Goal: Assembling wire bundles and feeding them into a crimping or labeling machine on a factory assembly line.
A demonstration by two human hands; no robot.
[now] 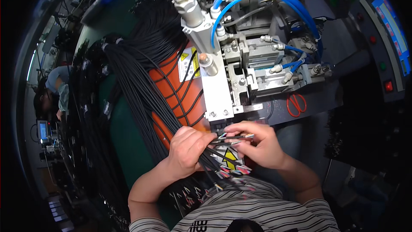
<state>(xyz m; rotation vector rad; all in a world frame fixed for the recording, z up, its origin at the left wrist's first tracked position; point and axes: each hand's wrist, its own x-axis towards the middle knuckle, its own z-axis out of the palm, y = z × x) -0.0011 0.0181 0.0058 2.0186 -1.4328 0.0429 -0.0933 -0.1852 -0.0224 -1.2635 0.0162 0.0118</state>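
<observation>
Black cables pass through your left hand, whose fingers are curled and clamped on them near the centre of the scene, just in front of the metal machine. Your right hand faces it from the right, thumb and forefinger apart, with a couple of cable ends lying between them; you cannot tell from this view whether the fingertips touch those ends. Below your hands, on the near side, more cables fan out in pink, red and white wire ends, close to your striped shirt. A label with a yellow arrow shows partly behind them.

To your left, a thick cable bundle runs from the far side toward your left hand, crossing an orange surface; a green surface lies farther left. Blue tubes arch over the far part of the machine. On its right, red looped handles rest on the dark tabletop. Far right stands a control panel with a lit screen and coloured buttons. At the far left, a person in a light blue top bends forward.
</observation>
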